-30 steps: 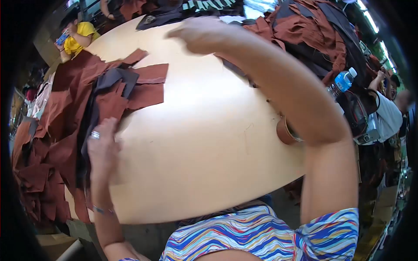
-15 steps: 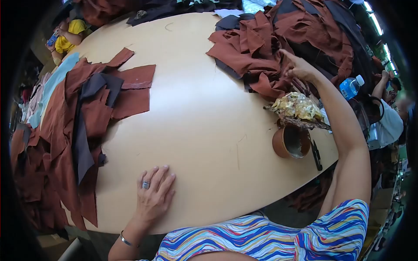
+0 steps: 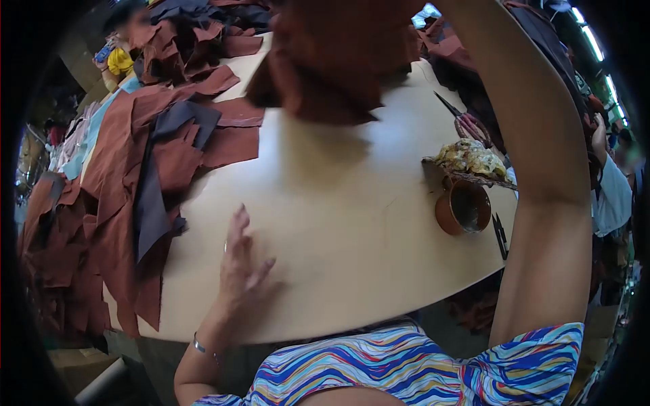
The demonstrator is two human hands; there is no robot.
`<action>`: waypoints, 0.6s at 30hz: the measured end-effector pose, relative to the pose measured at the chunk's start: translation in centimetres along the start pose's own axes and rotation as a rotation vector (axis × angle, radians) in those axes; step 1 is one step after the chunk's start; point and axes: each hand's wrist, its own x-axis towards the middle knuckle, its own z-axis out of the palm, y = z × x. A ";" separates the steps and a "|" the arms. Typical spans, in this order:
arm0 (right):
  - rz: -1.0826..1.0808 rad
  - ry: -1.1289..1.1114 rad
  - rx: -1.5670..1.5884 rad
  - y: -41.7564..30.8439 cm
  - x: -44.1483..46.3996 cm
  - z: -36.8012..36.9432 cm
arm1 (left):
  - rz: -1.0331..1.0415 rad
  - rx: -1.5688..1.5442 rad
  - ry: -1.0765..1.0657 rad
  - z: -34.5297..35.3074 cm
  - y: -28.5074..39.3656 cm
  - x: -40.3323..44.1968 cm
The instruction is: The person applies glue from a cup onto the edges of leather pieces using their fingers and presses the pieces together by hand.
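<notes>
Crumpled bundle of reddish-brown fabric (image 3: pixel 332 68), kinda blurry, is up in the air over the far part of the desk (image 3: pixel 325 237), ragged folds drooping, top cut off.

Left hand (image 3: pixel 245 267) open, fingers apart, near the counter's (image 3: pixel 332 271) front edge. My right arm (image 3: pixel 542 149) runs past the top edge, hand unseen. Brown bundle (image 3: pixel 332 64) raised, blurred. Scraps (image 3: pixel 115 176) heaped left. At right: scissors (image 3: pixel 468 126), crumpled yellowish thing (image 3: pixel 470 157), pot (image 3: pixel 448 211).
</notes>
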 end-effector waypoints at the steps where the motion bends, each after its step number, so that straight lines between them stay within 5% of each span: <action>1: -0.029 -0.025 0.098 -2.9 -1.0 1.4 | -0.071 -0.151 0.071 -0.2 0.4 0.8; 4: -0.129 -0.164 0.473 -11.3 -6.0 5.9 | -0.274 -1.106 0.249 -1.5 1.1 3.3; 7: -0.232 -0.366 0.808 -17.7 -11.7 8.2 | -0.332 -1.148 0.055 -2.5 0.1 4.2; 10: -0.316 -0.577 0.795 -20.7 -16.1 7.8 | -0.455 -1.097 -0.058 -3.7 -0.4 3.5; 13: -0.024 -0.382 0.896 -19.7 -18.0 6.8 | -0.554 -0.910 -0.136 -6.2 -1.2 1.7; 18: 0.507 0.170 0.433 -11.9 -19.4 5.0 | -0.520 -0.804 -0.169 -10.3 -2.1 -1.5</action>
